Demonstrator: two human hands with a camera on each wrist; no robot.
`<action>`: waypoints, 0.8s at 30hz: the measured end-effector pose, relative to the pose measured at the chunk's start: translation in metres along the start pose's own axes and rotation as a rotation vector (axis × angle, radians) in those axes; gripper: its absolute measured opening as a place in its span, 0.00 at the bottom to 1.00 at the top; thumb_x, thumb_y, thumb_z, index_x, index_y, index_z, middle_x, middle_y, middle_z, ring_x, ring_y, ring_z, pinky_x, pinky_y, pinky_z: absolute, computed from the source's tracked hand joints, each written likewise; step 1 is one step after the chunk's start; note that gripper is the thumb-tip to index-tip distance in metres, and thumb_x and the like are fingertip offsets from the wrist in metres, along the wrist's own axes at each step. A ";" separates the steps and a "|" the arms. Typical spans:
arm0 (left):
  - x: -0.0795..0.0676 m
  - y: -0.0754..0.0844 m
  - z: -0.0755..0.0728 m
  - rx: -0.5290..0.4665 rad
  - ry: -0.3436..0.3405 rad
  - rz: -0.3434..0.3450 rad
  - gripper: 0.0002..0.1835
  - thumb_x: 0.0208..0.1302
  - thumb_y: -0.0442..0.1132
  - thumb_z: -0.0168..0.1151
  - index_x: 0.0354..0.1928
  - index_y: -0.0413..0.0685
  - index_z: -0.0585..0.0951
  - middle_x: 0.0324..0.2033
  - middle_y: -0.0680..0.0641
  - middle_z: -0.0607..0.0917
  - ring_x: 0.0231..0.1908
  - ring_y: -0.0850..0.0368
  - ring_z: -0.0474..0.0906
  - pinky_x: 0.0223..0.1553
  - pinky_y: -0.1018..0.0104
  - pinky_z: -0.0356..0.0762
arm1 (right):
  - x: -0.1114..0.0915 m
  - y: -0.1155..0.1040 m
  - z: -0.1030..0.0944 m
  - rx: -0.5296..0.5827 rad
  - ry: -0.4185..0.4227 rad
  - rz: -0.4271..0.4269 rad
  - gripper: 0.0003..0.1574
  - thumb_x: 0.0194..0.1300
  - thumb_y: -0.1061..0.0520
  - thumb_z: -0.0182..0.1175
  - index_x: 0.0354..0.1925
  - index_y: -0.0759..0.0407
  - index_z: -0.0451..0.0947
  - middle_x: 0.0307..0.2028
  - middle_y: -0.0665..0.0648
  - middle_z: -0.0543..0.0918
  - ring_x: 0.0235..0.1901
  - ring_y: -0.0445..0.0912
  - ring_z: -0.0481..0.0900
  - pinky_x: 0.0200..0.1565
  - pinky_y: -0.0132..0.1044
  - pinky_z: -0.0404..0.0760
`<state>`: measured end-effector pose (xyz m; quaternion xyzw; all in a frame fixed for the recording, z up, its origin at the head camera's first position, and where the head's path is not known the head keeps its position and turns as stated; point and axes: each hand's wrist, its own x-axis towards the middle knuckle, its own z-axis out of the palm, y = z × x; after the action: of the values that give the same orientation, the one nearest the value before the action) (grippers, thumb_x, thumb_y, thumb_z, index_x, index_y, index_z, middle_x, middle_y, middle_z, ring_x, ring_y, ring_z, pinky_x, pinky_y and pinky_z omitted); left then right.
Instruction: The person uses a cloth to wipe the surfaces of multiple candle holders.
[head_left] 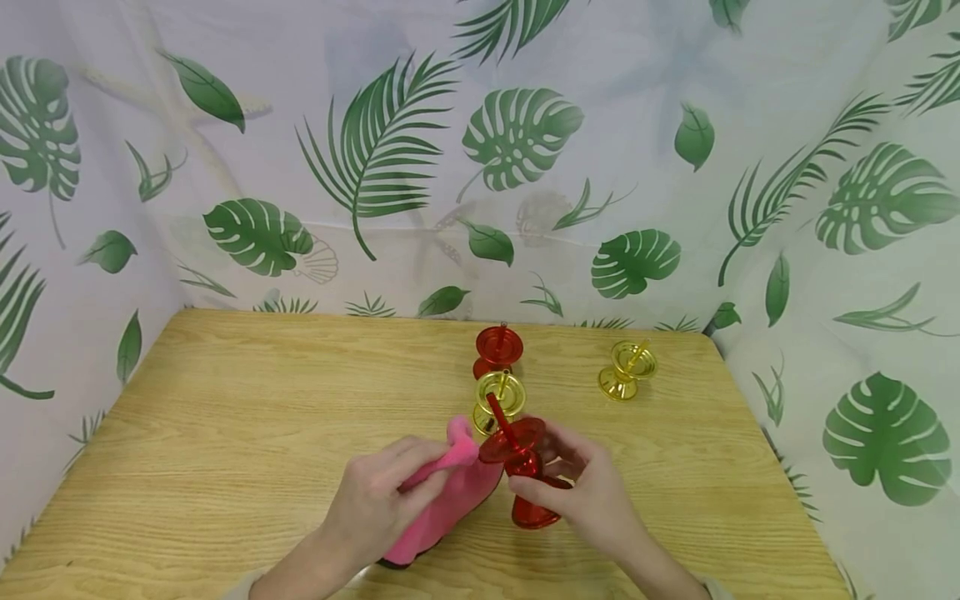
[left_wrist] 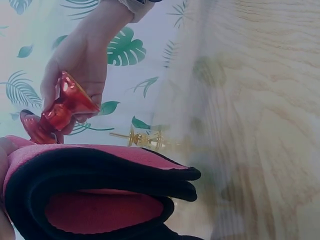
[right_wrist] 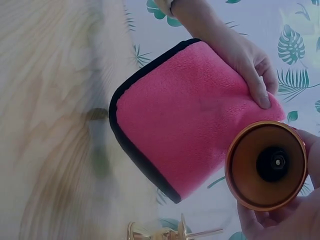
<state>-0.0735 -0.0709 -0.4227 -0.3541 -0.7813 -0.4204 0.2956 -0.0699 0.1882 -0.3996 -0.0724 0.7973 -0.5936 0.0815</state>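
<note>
My left hand [head_left: 375,500] pinches a pink cloth [head_left: 456,498] with black edging, its folded body hanging below the fingers. A bunched tip of the cloth stands up beside the rim of a red candle holder [head_left: 523,460]. My right hand [head_left: 592,492] grips this holder around its waist and base, above the table and tilted to the left. It has a shallow dish with a thin upright rod in the middle. In the right wrist view its hollow underside [right_wrist: 245,175] faces the camera, with a dark nut at the centre. The left wrist view shows the cloth's stacked folds [left_wrist: 100,162].
Behind my hands a gold candle holder [head_left: 501,393] stands on the wooden table [head_left: 285,400], and a second red one [head_left: 499,343] is just beyond it. Another gold holder [head_left: 628,368] stands at the back right. A leaf-patterned curtain [head_left: 420,275] encloses the back and sides.
</note>
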 end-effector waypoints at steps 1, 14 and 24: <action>-0.001 0.000 0.000 0.000 0.001 -0.005 0.10 0.61 0.28 0.75 0.44 0.46 0.89 0.35 0.50 0.92 0.34 0.61 0.90 0.40 0.77 0.88 | 0.000 0.000 0.000 0.025 0.015 0.014 0.36 0.61 0.60 0.77 0.66 0.62 0.78 0.48 0.64 0.87 0.43 0.42 0.86 0.47 0.31 0.90; -0.007 -0.002 0.016 0.016 0.051 0.098 0.05 0.74 0.36 0.65 0.44 0.44 0.88 0.33 0.49 0.91 0.30 0.63 0.88 0.37 0.80 0.86 | 0.005 -0.004 0.011 0.152 0.105 0.095 0.33 0.63 0.63 0.74 0.65 0.66 0.78 0.53 0.60 0.88 0.49 0.39 0.87 0.50 0.30 0.88; -0.002 0.003 0.021 0.068 0.021 0.034 0.18 0.48 0.25 0.81 0.43 0.43 0.89 0.33 0.49 0.92 0.31 0.62 0.90 0.36 0.79 0.87 | 0.004 -0.001 0.019 0.106 0.075 0.032 0.34 0.64 0.61 0.74 0.67 0.62 0.77 0.51 0.65 0.89 0.44 0.39 0.89 0.48 0.30 0.89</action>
<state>-0.0735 -0.0523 -0.4326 -0.3527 -0.7858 -0.3923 0.3228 -0.0700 0.1696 -0.4040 -0.0328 0.7683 -0.6360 0.0650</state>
